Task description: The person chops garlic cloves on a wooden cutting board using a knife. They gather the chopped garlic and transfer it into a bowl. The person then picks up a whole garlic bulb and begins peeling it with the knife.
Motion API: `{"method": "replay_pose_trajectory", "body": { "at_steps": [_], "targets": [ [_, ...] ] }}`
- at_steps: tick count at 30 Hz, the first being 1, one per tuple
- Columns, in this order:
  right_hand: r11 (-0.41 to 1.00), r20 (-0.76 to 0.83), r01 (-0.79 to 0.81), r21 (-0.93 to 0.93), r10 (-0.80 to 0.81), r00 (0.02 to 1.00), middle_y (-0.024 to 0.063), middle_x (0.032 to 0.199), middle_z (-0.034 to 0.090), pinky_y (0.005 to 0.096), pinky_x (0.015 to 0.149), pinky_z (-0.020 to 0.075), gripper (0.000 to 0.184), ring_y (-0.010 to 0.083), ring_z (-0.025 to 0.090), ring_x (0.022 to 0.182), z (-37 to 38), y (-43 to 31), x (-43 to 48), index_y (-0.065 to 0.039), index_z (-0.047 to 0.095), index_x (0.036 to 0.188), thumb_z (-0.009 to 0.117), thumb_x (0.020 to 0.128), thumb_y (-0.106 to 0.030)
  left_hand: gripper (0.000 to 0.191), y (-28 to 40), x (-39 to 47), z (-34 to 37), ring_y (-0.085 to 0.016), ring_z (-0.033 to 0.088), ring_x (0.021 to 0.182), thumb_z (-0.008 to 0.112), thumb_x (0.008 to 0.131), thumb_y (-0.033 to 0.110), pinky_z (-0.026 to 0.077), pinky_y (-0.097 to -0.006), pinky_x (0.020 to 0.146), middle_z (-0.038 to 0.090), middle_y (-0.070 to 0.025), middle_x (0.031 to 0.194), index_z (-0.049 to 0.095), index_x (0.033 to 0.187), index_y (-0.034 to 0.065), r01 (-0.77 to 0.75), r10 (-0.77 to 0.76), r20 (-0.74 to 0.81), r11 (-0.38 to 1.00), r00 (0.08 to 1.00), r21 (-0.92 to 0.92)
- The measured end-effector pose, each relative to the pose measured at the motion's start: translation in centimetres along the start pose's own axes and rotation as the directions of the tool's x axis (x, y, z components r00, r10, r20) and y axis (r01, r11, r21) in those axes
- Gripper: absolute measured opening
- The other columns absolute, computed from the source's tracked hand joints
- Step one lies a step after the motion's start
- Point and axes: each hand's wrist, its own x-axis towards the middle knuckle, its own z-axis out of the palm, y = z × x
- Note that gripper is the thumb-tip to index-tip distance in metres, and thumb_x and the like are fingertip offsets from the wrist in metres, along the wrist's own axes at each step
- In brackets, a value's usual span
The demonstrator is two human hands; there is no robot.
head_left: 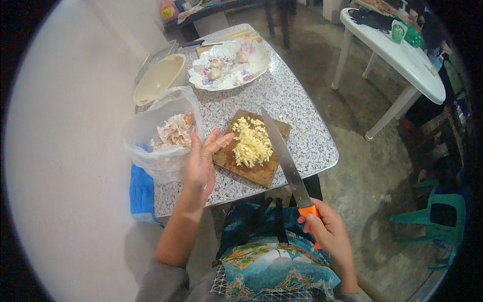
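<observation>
My right hand (326, 226) grips the orange handle of a long kitchen knife (286, 160). Its blade slants up and left over the right side of a wooden cutting board (230, 156). A heap of chopped garlic (253, 145) covers the middle of that board. My left hand (203, 162) holds nothing, its fingers spread at the board's left edge, between the board and a clear plastic bag (145, 132). Papery garlic peels (177, 130) lie inside the bag. Farther back, a scalloped floral plate (230, 83) carries several garlic bulbs (214, 68).
An oval cream plastic tub (160, 79) stands by the wall at left, behind the bag. A second knife (194, 43) lies behind the plate. Blue cloth (141, 192) hangs at the table's left edge. At right are a white plastic table (400, 53) and a green plastic chair (445, 215).
</observation>
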Motion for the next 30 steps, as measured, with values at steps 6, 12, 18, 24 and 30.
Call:
{"method": "replay_pose_trajectory", "body": {
  "at_steps": [6, 12, 18, 24, 30],
  "targets": [
    [0.999, -0.031, -0.001, 0.040, 0.002, 1.000, 0.0069, 0.089, 0.064, 0.0236, 0.063, 0.0484, 0.036, 0.0088, 0.057, 0.070, -0.1, 0.9, 0.4, 0.001, 0.049, 0.128, 0.051, 0.093, -0.011, 0.083, 0.1, 0.9, -1.0, -0.026, 0.018, 0.140, 0.007, 0.098, 0.055, 0.007, -0.0383, 0.115, 0.028, -0.0154, 0.149, 0.059, 0.118, -0.0066, 0.125, -0.130, 0.038, 0.987, 0.991, 0.103],
    [0.998, -0.036, 0.023, 0.065, -0.021, 0.999, 0.0067, 0.089, 0.064, 0.0230, 0.064, 0.0486, 0.037, 0.0082, 0.057, 0.071, 0.0, 1.0, 0.8, 0.001, 0.048, 0.128, 0.050, 0.094, -0.011, 0.077, -0.3, 1.0, -0.8, -0.025, 0.021, 0.139, 0.008, 0.099, 0.052, 0.007, -0.0378, 0.116, 0.030, -0.0132, 0.149, 0.060, 0.119, -0.0013, 0.098, -0.111, 0.045, 0.970, 0.993, 0.222],
    [0.996, -0.031, 0.024, 0.085, -0.022, 0.999, 0.0064, 0.089, 0.063, 0.0227, 0.063, 0.0480, 0.036, 0.0082, 0.056, 0.071, 0.0, 1.1, 1.0, 0.001, 0.048, 0.128, 0.050, 0.094, -0.012, 0.072, -0.6, 0.6, -1.0, -0.028, 0.021, 0.139, 0.006, 0.099, 0.050, 0.008, -0.0394, 0.115, 0.030, -0.0143, 0.149, 0.056, 0.128, 0.0064, -0.016, -0.031, 0.093, 0.884, 0.995, 0.467],
    [0.996, -0.057, 0.039, 0.078, -0.035, 0.998, 0.0058, 0.090, 0.063, 0.0227, 0.063, 0.0473, 0.036, 0.0080, 0.056, 0.070, 0.0, 1.4, 0.9, 0.000, 0.049, 0.128, 0.050, 0.094, -0.011, 0.063, -2.2, 0.1, -2.0, -0.035, 0.028, 0.134, 0.014, 0.100, 0.048, 0.016, -0.0426, 0.112, 0.033, -0.0198, 0.144, 0.051, 0.134, 0.0103, -0.349, 0.305, 0.235, 0.407, 0.923, 0.844],
    [0.998, -0.149, 0.065, -0.024, -0.068, 0.987, 0.0057, 0.090, 0.063, 0.0229, 0.063, 0.0473, 0.036, 0.0086, 0.056, 0.070, 0.0, 0.2, 1.3, 0.000, 0.050, 0.128, 0.051, 0.094, -0.011, 0.045, -1.5, -0.8, -1.0, -0.039, 0.039, 0.121, 0.049, 0.089, 0.036, 0.028, -0.0492, 0.101, 0.043, -0.0171, 0.137, 0.058, 0.126, 0.0122, -0.376, 0.478, 0.331, -0.003, 0.813, 0.927]
  ]
}}
